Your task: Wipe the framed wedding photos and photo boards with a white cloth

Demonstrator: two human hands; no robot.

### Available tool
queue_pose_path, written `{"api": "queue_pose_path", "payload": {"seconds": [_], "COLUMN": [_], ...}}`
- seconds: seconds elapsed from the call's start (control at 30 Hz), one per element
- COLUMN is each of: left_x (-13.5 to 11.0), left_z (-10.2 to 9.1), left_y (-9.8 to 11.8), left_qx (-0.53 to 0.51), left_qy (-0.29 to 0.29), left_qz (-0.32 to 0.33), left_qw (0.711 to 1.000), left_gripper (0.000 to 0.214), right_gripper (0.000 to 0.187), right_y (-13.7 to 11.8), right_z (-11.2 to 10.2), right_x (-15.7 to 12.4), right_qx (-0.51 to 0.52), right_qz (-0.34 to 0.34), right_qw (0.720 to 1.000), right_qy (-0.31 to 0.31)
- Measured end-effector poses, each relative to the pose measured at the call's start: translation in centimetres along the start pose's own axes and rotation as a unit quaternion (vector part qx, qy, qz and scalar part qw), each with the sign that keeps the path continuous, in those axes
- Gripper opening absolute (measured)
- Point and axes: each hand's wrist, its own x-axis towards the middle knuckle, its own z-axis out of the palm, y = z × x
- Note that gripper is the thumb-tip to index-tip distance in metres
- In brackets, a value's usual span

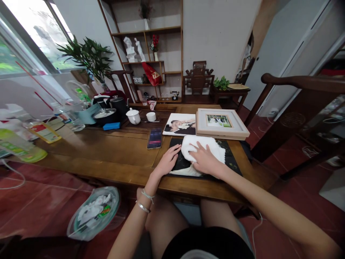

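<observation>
A dark picture panel (176,163) with a pale area along its lower edge lies flat on the wooden table in front of me. On top of it rests a white towel (218,147), bunched into a pad. My right hand (203,156) presses down on this towel, its fingers spread over the cloth. Flat on the panel's left side lies my left hand (169,158), fingers stretched out, the tips close to the towel's left edge. Much of the panel's surface is hidden by the towel and hands.
Behind the panel are a photo print (179,126) and a framed photo (221,122) on a stack. A phone (154,138), blue sponge (111,126), white lidded cup (133,116) and bottles (44,131) stand leftward. A lined bin (94,212) is below; a wooden chair (291,115) is at right.
</observation>
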Motion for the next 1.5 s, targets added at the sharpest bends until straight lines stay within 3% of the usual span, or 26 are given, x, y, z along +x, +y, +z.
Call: {"api": "queue_pose_path", "payload": {"seconds": [0.1,0.2,0.4,0.5,0.6,0.77,0.87,1.2,1.3,1.5], "left_x": [0.0,0.0,0.0,0.0,0.0,0.0,0.0,0.1,0.1,0.1], "left_z": [0.1,0.1,-0.3,-0.4,-0.3,0.0,0.0,-0.3,-0.2,-0.1], "left_y": [0.0,0.0,0.5,0.7,0.6,0.1,0.1,0.6,0.4,0.3], "left_qx": [0.005,0.006,0.008,0.010,0.010,-0.001,0.002,0.014,0.009,0.002], "left_qy": [0.004,0.007,-0.007,-0.008,-0.009,0.000,0.000,-0.008,-0.007,-0.008], "left_qz": [-0.007,-0.003,0.002,0.000,-0.007,-0.005,-0.006,-0.011,-0.005,-0.005], "left_qw": [1.000,1.000,1.000,1.000,1.000,1.000,1.000,1.000,1.000,1.000], "left_gripper": [0.041,0.041,0.040,0.040,0.039,0.041,0.041,0.040,0.040,0.041], "right_gripper": [0.058,0.057,0.050,0.046,0.050,0.053,0.054,0.043,0.047,0.046], "right_y": [1.1,0.6,-3.6,-4.2,-2.7,0.7,1.0,-3.8,-2.3,3.0], "right_z": [-0.2,-0.2,0.7,0.8,0.3,-0.3,-0.1,1.1,0.8,-0.2], "right_x": [1.8,1.4,-4.9,-6.6,-5.1,0.0,1.0,-7.3,-6.5,-1.5], "right_qx": [-0.006,-0.002,0.024,0.037,0.035,0.002,-0.010,0.033,0.034,-0.009], "right_qz": [0.016,0.012,-0.051,-0.080,-0.068,0.005,0.022,-0.067,-0.062,0.017], "right_qw": [1.000,1.000,0.998,0.996,0.997,1.000,1.000,0.997,0.997,1.000], "right_qy": [0.007,0.006,-0.025,-0.029,-0.025,0.011,0.021,-0.021,-0.026,0.015]}}
